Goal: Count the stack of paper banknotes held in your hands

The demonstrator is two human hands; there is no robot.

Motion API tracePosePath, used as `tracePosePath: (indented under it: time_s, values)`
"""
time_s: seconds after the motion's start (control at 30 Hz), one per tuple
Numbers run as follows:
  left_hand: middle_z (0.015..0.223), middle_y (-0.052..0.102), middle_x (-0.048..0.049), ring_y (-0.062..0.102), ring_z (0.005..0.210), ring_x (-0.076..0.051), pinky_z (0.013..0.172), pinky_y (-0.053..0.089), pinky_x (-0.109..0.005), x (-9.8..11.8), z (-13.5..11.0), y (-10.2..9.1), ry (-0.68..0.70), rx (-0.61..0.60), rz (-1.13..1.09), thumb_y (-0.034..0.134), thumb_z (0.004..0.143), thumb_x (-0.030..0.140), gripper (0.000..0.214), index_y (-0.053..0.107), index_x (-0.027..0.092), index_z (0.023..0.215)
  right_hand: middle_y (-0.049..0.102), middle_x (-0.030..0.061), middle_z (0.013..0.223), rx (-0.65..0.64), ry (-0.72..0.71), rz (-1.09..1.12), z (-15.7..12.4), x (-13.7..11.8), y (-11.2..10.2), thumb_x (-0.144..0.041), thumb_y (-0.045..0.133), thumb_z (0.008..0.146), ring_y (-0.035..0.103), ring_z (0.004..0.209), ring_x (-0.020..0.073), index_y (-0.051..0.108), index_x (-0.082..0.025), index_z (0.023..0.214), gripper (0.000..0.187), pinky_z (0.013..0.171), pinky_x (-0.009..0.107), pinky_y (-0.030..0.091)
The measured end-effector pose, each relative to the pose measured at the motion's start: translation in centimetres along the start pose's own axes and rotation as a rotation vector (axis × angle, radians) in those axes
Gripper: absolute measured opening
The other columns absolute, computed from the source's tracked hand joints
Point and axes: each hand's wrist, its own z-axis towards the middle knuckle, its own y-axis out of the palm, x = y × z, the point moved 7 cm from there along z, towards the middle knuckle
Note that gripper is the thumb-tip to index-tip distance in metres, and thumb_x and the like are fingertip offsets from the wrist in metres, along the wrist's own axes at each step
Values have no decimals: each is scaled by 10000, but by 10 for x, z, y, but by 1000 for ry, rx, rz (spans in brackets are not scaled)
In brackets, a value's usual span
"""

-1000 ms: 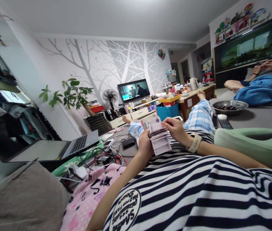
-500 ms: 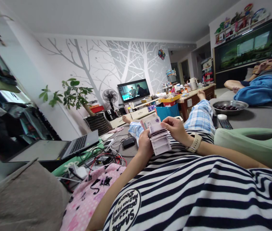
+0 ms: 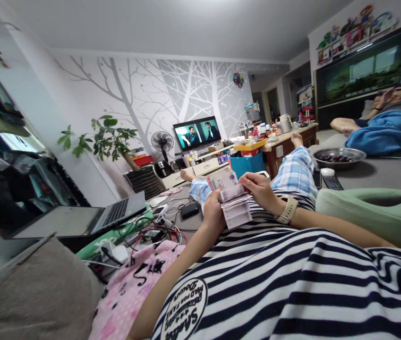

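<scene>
A fanned wad of banknotes (image 3: 236,211), mostly pale purple with some pinkish ones behind, is held above my lap. Around its left side my left hand (image 3: 214,211) is closed, with the thumb on the front. My right hand (image 3: 260,190) is at the upper right edge, its thumb and forefinger pinched together by the top note, which bends over. Its fingertips partly hide that note's corner. The lower ends of several notes hang down in steps.
On the left lie an open laptop (image 3: 115,213), tangled cables (image 3: 166,226) and a black box (image 3: 189,210). To the right are a metal bowl (image 3: 339,159) of dark round fruit, a remote control (image 3: 332,182) and a green cushion (image 3: 366,212). Another person (image 3: 395,101) reclines at far right.
The top banknote has bent and its upper part has come down, showing more of the notes behind. My right hand has shifted only slightly. The television picture has changed.
</scene>
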Motion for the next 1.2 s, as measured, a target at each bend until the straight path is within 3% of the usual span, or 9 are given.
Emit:
tracePosePath:
  time_s: [0.17, 0.4, 0.8, 1.2]
  values:
    - [792, 728, -29, 650, 722, -172, 772, 505, -290, -2, 1, -1, -33, 52, -41, 638, 753, 209, 83, 706, 167, 772, 593, 8, 589, -25, 11, 35, 0, 1, 2, -620, 623, 828, 433, 528, 117, 602, -187, 664, 463, 518, 275, 322]
    - [729, 708, -29, 684, 749, -207, 825, 530, -338, -10, 1, 3, -76, -79, -72, 662, 743, 222, 142, 709, 173, 869, 497, -33, 547, 112, 98, -55, 4, 14, -8, -626, 741, 684, 410, 540, 113, 536, -197, 621, 480, 518, 268, 329]
    - [738, 725, -66, 711, 834, -267, 805, 539, -376, -6, -3, 5, -52, -116, -49, 729, 639, 227, 204, 689, 149, 822, 485, -35, 551, 78, 120, -79, 7, 26, -8, -595, 673, 724, 407, 551, 114, 511, -199, 604, 445, 551, 269, 347]
    - [825, 742, -76, 685, 926, -262, 824, 526, -343, 1, -4, 9, 25, -115, -33, 679, 708, 292, 241, 699, 127, 883, 487, -19, 612, 55, 23, -83, 3, 8, -5, -545, 673, 767, 417, 613, 130, 534, -194, 630, 401, 582, 275, 356]
